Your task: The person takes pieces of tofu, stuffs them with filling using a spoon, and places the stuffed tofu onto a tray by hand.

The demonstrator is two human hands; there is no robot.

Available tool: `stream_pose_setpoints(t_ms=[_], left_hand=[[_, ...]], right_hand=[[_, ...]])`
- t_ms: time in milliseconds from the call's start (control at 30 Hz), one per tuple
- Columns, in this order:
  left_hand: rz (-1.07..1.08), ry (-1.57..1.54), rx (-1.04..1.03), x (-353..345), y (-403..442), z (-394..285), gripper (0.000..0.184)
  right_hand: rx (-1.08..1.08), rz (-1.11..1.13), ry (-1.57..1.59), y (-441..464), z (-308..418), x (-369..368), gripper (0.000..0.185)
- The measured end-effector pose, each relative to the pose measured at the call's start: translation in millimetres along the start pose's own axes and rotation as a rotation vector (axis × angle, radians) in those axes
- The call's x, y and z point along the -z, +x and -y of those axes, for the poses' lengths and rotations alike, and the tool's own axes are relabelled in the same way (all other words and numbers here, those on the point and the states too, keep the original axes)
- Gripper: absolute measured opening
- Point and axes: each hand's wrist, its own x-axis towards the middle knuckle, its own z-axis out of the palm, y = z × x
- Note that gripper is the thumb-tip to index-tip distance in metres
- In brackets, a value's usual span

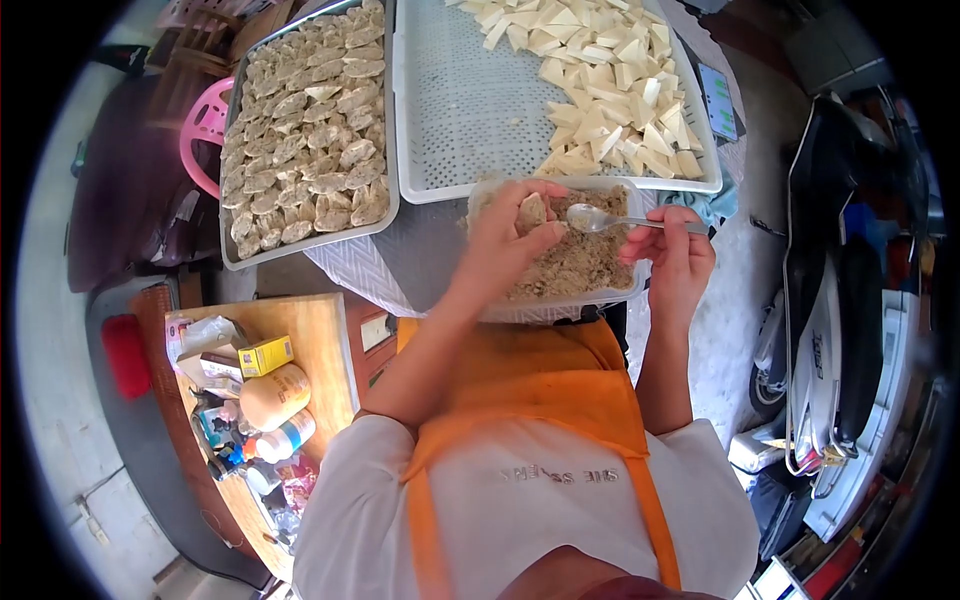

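Observation:
My left hand [495,245] is closed around a small pale piece [532,210] that looks like stuffed tofu, held over the left part of a clear plastic tub [600,298]. In my right hand [675,248] is a metal spoon [592,218], its bowl close to the left fingertips. Crumbly brown filling [560,270] fills the tub below both hands. Behind it, pale triangular tofu-like pieces [620,95] are heaped on the right side of a white perforated tray [470,90]. To the left, a grey tray [393,150] carries rows of filled pieces [310,130].
A pink chair [205,125] stands beyond the grey tray. At lower left, a wooden table [335,345] bears a yellow box [266,355], jars and packets. A phone-like device [717,100] lies beside the white tray. A motorbike [825,330] is parked at right.

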Motion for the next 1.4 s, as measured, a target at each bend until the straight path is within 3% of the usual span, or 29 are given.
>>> stream_pose_setpoints(t_ms=[167, 267, 367, 567, 667, 767, 967, 1167, 1267, 1400], left_hand=[[-0.046, -0.267, 0.105, -2, 3, -4, 0.021], [-0.054, -0.270, 0.086, -4, 3, -1, 0.015], [-0.018, -0.666, 0.183, 0, 2, 1, 0.014], [-0.157, -0.399, 0.173, -5, 3, -6, 0.031], [-0.149, -0.590, 0.147, -7, 7, 1, 0.038], [-0.024, -0.815, 0.350, 11, 3, 2, 0.041], [-0.135, -0.411, 0.263, -4, -2, -14, 0.042], [-0.043, -0.537, 0.206, 3, 0, 2, 0.040], [-0.263, -0.622, 0.270, -14, 4, -31, 0.035], [-0.148, -0.599, 0.232, -6, 4, -12, 0.038]], right_hand=[[0.004, -0.010, -0.034, -1, -7, 6, 0.021], [0.012, 0.007, -0.055, -4, -11, 4, 0.020], [0.021, 0.037, -0.083, -5, -16, 1, 0.019], [0.041, 0.091, -0.129, -7, -26, -5, 0.016], [0.060, 0.108, -0.161, -10, -29, -6, 0.015], [0.055, 0.115, -0.184, -12, -30, -6, 0.015], [0.081, 0.142, -0.235, -12, -32, -8, 0.015], [0.101, 0.156, -0.253, -13, -37, -7, 0.014], [0.105, 0.157, -0.256, -13, -38, -6, 0.014], [0.111, 0.158, -0.259, -14, -36, -6, 0.014]])
